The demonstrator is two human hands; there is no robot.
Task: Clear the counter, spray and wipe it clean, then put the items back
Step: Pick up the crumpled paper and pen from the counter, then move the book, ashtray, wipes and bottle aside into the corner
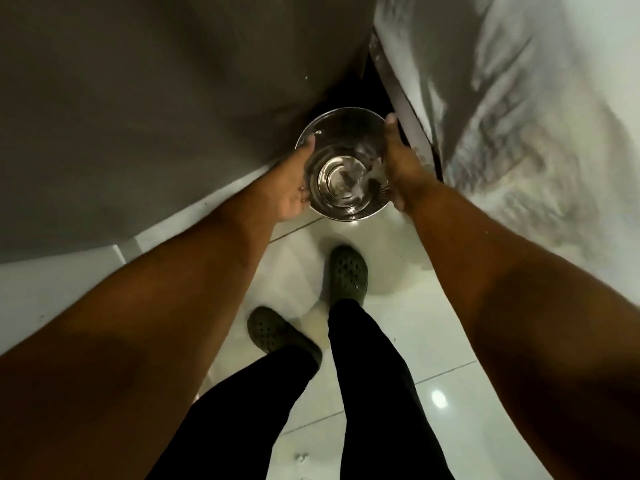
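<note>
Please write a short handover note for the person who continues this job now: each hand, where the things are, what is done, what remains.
Left hand grips the left side of the steel pot; right hand grips its right side.
The pot is held upright in the air, above the white tiled floor, beside the marble counter. Its inside looks empty.
Done: this pot is off the counter.
Left: set the pot down somewhere, then spray, wipe, and return items. Most of the counter top is not in view.
</note>
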